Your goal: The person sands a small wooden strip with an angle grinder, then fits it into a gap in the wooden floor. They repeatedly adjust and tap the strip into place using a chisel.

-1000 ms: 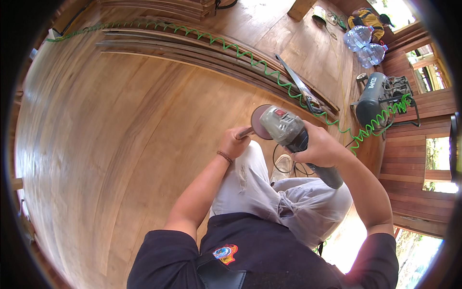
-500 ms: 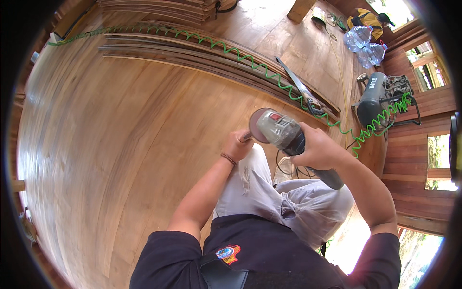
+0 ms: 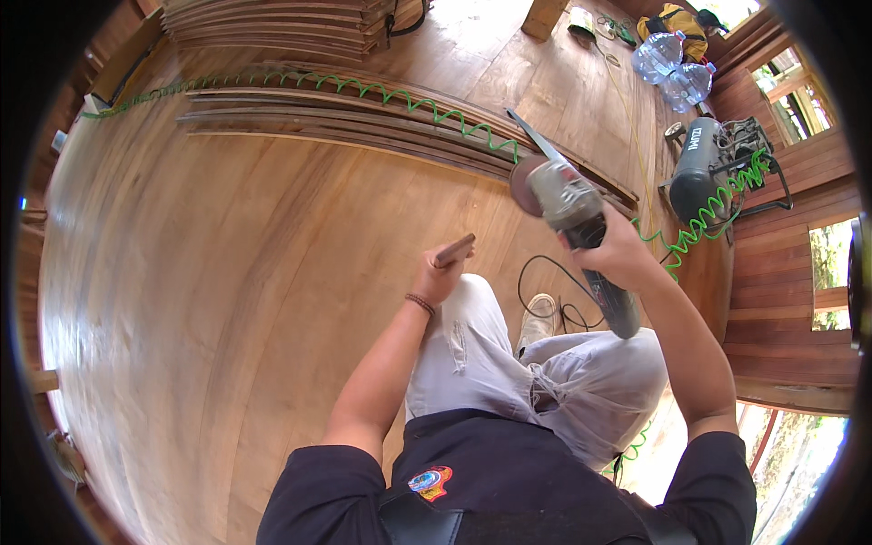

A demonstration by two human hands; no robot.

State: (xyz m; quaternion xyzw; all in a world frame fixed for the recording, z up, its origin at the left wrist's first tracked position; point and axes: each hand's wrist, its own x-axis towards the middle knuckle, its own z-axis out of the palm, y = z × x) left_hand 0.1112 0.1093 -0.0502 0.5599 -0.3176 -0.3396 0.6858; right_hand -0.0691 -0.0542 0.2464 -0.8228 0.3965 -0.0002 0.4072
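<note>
My right hand is wrapped round the dark body of an angle grinder, which I hold up above my thighs. A round reddish-brown disc sits at the grinder's head, pointing away to the upper left. My left hand, by my left knee, grips a small piece of wood with its end sticking up past my fingers. The disc and the wood are apart. Beneath the grinder, a black power cord loops on the floor near my shoe.
Long wooden boards lie across the floor ahead, with a green coiled hose over them. A handsaw rests there, partly behind the grinder. At right stands an air compressor, with large water bottles beyond. More boards are stacked far left.
The grinder has moved up and to the right, away from the wood piece in my left hand. That piece now shows more fully. My left hand has barely shifted.
</note>
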